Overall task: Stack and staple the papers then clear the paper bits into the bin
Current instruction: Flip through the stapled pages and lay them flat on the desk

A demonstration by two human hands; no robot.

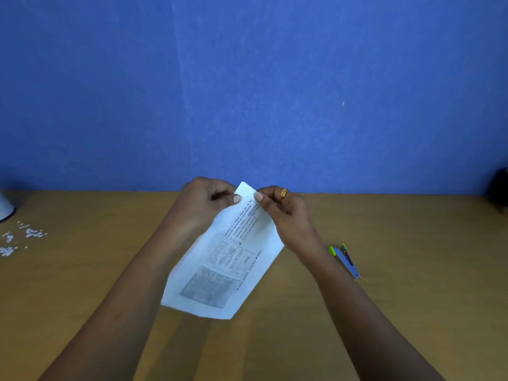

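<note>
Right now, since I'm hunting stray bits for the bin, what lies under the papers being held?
Around the papers, pinched at the top by the left hand and right hand, only wooden table shows. The patch beneath them is covered.

Printed paper (228, 265), pinched by the left hand (203, 204) and right hand (286, 213), filled the gap between them. A stapler (345, 261) lay just right of the right wrist; bare table (110, 215) stretched left to scattered paper bits (22, 239).

Printed text, table blocks on papers (228, 259), too blurred to read. Small check mark beside table. No other legible text.
</note>
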